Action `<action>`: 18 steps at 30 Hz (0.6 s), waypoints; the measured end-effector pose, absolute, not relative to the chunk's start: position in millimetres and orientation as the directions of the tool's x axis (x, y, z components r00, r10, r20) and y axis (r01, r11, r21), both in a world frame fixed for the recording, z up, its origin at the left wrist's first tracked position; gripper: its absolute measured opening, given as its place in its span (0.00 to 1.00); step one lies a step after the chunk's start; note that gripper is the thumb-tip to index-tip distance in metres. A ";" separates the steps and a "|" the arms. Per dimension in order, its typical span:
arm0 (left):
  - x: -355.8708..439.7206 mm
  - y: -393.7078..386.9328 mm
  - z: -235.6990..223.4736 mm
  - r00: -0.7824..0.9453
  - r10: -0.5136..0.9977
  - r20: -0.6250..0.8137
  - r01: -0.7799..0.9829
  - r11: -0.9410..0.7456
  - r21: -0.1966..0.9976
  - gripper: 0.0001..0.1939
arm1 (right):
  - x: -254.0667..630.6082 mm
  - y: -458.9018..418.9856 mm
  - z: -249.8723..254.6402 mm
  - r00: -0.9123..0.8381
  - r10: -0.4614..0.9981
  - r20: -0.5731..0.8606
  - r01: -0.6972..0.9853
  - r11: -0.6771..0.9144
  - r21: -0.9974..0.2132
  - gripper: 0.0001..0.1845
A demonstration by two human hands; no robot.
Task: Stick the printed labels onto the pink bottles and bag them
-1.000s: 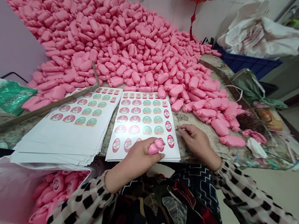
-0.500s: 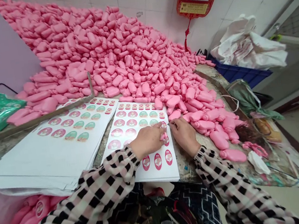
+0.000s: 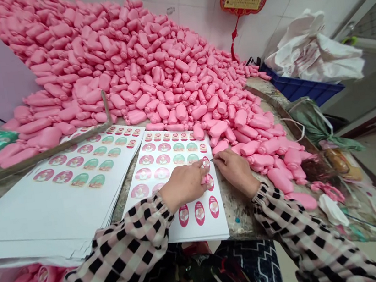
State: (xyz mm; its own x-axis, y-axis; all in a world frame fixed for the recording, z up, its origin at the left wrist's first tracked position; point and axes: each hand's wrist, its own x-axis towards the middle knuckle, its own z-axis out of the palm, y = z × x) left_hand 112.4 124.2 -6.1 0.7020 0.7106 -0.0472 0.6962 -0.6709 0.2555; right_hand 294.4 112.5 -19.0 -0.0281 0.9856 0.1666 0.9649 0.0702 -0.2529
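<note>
1. Heap of pink bottles (image 3: 113, 72): fills the far side of the table, sloping down to the right. Some lie up against the far end of the printed sheets; a knock could probably send a few rolling over the print. Axes point every way.

2. Left paper stack (image 3: 46, 220): edges uneven, metal bar (image 3: 31, 160) across its far part. A sleeve brushing it might fan the sheets further.

3. Right label sheet (image 3: 203, 232): under the hands, in front of the person. A tug at its right edge could skid it, I judge, with only light contact to steady it. Long axis near to far; rounded tops of the domed prints face far.

4. Left hand (image 3: 183, 185): over the sheet's right half, fingers bent and closed around a small pink bottle.

5. Right hand (image 3: 236, 169): just beside the sheet's right edge, fingers curled, tips drawn in. Cannot tell whether they pinch anything.

6. Held bottle (image 3: 204, 180): at the left fingertips, above the right column of ovals. Mostly hidden; a slack grip might let it slip. Pointing and axis cannot be told.

7. Oval labels (image 3: 199, 212): near end of sheet, long axes roughly near to far.
</note>
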 end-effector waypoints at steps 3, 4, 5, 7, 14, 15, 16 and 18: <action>111.6 123.8 -6.5 0.707 0.705 -0.046 0.689 -0.673 0.268 0.23 | 296.3 112.1 -18.1 -0.043 0.987 0.156 0.955 0.086 -0.285 0.11; 111.4 123.6 -6.4 0.706 0.706 -0.048 0.690 -0.671 0.272 0.23 | 296.4 112.0 -17.7 -0.044 0.987 0.156 0.953 0.088 -0.290 0.11; 111.2 123.4 -6.2 0.704 0.709 -0.049 0.692 -0.668 0.274 0.23 | 296.2 112.1 -17.3 -0.042 0.986 0.160 0.952 0.088 -0.292 0.11; 111.2 123.3 -6.0 0.699 0.713 -0.053 0.696 -0.661 0.279 0.23 | 295.5 112.8 -16.5 -0.032 0.985 0.170 0.955 0.080 -0.286 0.11; 111.4 123.1 -6.6 0.697 0.716 -0.040 0.695 -0.661 0.284 0.22 | 298.7 119.2 -15.9 -0.046 0.991 0.122 0.942 0.084 -0.324 0.10; 111.2 123.1 -6.7 0.697 0.716 -0.039 0.694 -0.661 0.284 0.22 | 300.3 120.1 -16.0 -0.057 0.991 0.122 0.935 0.096 -0.343 0.10; 110.9 123.0 -6.7 0.697 0.716 -0.037 0.694 -0.662 0.284 0.22 | 302.0 120.9 -16.2 -0.066 0.990 0.123 0.926 0.107 -0.362 0.10; 110.5 122.9 -6.8 0.701 0.712 -0.031 0.690 -0.667 0.280 0.22 | 305.1 122.3 -17.7 -0.079 0.989 0.124 0.905 0.123 -0.407 0.09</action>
State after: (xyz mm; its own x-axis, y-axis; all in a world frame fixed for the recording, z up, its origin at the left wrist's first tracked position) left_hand 110.5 122.9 -6.8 0.7013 0.7122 -0.0308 0.6900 -0.6674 0.2802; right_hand 305.1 122.3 -17.7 -0.0785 0.9891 0.1243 0.9052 0.1230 -0.4068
